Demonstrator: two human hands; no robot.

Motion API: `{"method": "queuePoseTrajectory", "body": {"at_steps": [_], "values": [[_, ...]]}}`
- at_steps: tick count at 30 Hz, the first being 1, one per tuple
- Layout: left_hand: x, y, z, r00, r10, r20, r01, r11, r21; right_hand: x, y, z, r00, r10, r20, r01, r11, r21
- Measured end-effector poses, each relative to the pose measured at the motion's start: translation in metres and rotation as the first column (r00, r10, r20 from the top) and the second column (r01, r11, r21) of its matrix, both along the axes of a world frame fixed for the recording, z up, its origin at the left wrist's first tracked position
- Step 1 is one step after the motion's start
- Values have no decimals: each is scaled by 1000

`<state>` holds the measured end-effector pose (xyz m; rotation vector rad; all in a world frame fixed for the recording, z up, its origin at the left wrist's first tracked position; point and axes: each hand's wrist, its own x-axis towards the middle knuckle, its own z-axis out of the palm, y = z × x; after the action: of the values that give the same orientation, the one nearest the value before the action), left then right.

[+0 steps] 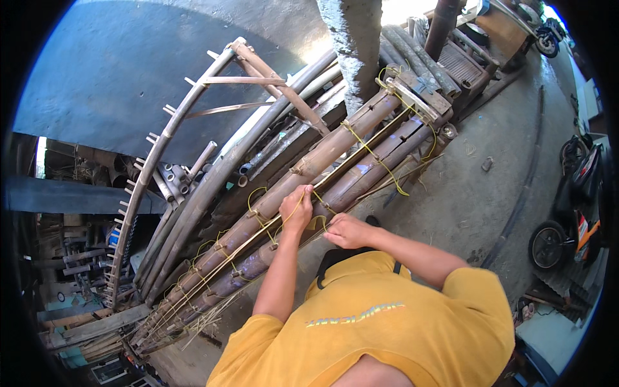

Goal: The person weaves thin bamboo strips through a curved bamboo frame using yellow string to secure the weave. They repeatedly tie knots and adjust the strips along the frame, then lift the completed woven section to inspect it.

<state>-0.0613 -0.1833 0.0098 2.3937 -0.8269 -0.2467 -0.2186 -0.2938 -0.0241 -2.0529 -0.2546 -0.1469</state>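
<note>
Two thick brown bamboo poles, an upper one (325, 149) and a lower one (358, 179), run side by side diagonally in front of me. Long thin bamboo strips lie along the gap between them. Loops of yellow cord (388, 173) are tied round the poles at several places. My left hand (296, 208) is closed over the gap, with a length of yellow cord across its fingers. Lower and to the right, my right hand (348, 231) pinches the cord near the lower pole's near side. The fingertips of both hands are partly hidden.
A curved bamboo ladder-like piece (155, 155) with short pegs leans at the blue-grey wall (193, 39). Long pipes lie behind the poles, beside a concrete pillar (351, 45). Motorcycles (574, 213) stand on the concrete floor at right. Split bamboo scraps (209, 319) lie at lower left.
</note>
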Motion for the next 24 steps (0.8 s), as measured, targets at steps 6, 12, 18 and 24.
{"method": "queuePoseTrajectory", "body": {"at_steps": [6,12,18,24], "values": [[83,-58,43,964,87,-252,-172,924,-342,3,14,17,985,-111,-136,102,992,-72],[143,-49,-42,996,92,17,-93,994,52,4,81,30,974,-145,-176,111,976,-188],[106,92,28,975,95,200,-82,994,-71,15,197,-8,766,354,-536,487,224,844],[51,196,-14,973,-230,-11,230,973,-23,102,237,51,755,-595,-275,488,231,842]]}}
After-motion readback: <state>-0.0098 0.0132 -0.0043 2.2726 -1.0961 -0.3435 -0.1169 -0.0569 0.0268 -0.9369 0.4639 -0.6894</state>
